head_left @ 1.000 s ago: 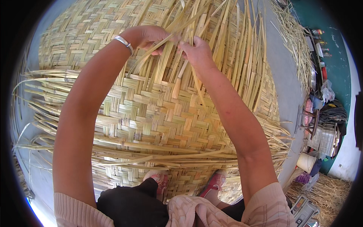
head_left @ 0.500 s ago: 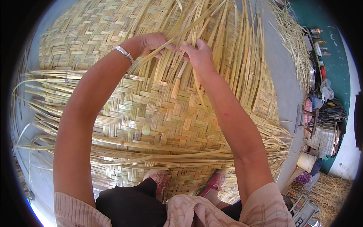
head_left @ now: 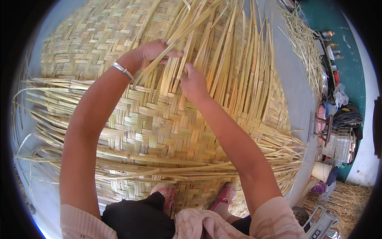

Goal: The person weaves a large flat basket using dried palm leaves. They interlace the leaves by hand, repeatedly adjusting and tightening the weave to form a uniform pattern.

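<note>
Under my arms lies a large woven mat [head_left: 167, 137] of flat, yellow-green reed strips. My left hand [head_left: 155, 51], with a silver bangle at the wrist, is closed around a few loose reed strips [head_left: 197, 23] that slant across the weave. Its thumb points right, over the upright strips. Just to the right and a little nearer, my right hand [head_left: 194, 84] is closed, thumb and forefinger pinched at the edge of an upright strip [head_left: 188, 47]. Its other fingers are curled out of sight.
Loose upright strips [head_left: 254, 59] fan out over the mat's right part. Long crosswise strips [head_left: 159, 171] run in front of my shoes [head_left: 225, 196]. On the grey floor [head_left: 292, 79] at right are a straw pile [head_left: 304, 51], a small stool [head_left: 323, 126] and a pale bucket [head_left: 321, 171].
My right hand has moved nearer and slightly left, away from my left hand. The left hand has shifted slightly left, still holding the slanting strips.
</note>
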Demonstrator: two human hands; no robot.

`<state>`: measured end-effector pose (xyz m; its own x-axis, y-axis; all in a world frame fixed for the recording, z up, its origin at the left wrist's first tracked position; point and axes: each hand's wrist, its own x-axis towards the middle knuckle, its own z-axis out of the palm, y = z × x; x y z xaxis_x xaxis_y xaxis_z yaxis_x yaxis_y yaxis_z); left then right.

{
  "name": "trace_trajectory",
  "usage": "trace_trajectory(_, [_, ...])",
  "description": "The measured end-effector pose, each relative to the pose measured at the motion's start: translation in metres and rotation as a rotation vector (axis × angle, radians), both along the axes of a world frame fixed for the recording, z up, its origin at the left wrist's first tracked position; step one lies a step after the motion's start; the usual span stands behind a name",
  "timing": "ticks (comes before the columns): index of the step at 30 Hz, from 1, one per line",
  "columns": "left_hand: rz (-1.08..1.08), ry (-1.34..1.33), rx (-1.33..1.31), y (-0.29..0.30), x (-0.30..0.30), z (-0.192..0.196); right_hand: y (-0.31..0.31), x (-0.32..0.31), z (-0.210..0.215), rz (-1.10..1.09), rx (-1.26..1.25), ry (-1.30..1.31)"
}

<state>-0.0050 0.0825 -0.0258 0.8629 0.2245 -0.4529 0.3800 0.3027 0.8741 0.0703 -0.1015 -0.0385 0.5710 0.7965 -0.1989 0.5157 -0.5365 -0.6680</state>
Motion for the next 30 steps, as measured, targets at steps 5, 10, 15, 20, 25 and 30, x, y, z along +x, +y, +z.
trace_trajectory(5, [0.171,-0.257,-0.231,0.012,-0.011,0.01,-0.006,0.014,0.012,-0.031,0.013,0.592])
trace_trajectory(10, [0.411,-0.363,-0.265,0.029,-0.035,-0.001,-0.005,0.018,0.021,-0.056,-0.07,0.694])
trace_trajectory(15, [0.682,-0.473,-0.492,0.044,-0.064,-0.005,-0.009,0.019,0.03,-0.023,-0.164,0.578])
trace_trajectory(20, [0.787,-0.26,-0.488,0.052,-0.085,-0.007,-0.019,0.025,0.03,0.075,-0.271,0.349])
trace_trajectory(25, [0.744,-0.303,-0.393,0.058,-0.111,-0.002,-0.032,0.019,0.024,0.183,-0.383,0.23])
trace_trajectory(30, [0.934,-0.584,-0.481,0.083,-0.162,0.011,-0.027,0.017,0.02,0.223,-0.461,0.099])
